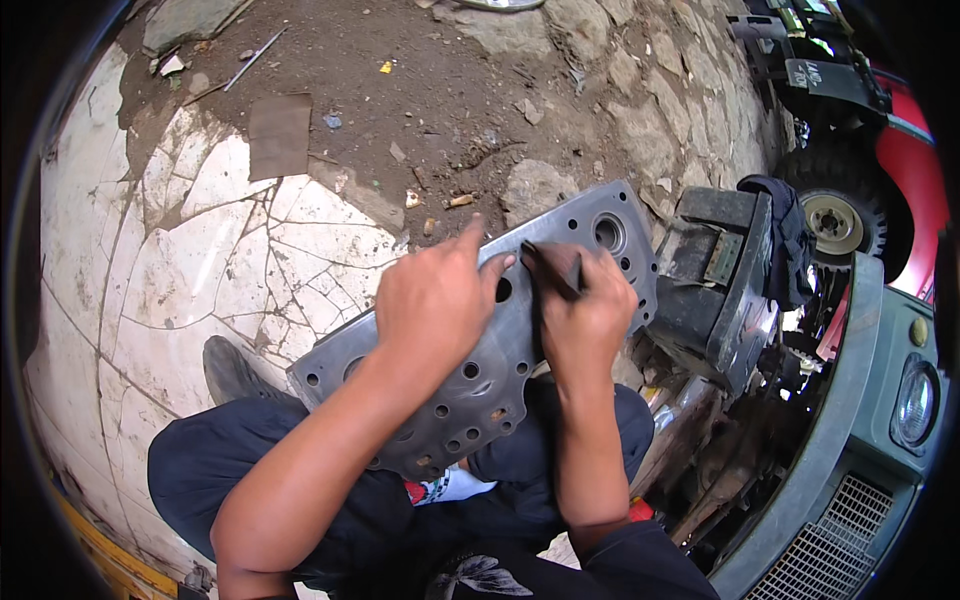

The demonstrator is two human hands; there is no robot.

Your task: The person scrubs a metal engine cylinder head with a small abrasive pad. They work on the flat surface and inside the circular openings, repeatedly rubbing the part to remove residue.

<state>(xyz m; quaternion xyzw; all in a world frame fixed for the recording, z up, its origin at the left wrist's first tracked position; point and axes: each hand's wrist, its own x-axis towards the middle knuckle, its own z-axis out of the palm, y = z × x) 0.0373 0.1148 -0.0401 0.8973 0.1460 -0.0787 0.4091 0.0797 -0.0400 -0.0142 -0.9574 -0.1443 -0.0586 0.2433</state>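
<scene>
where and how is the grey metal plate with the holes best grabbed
The metal plate is likely best gripped at its two short ends, one hand coming from the left, the other from the right: it is long, lies slantwise, and its outer corners show beyond the left hand and right hand.

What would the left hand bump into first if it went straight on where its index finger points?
The brown dirt ground, most likely: the left hand points past the far edge of the grey, flat metal block with round holes. Depth is unclear, so it might pass above.
</scene>
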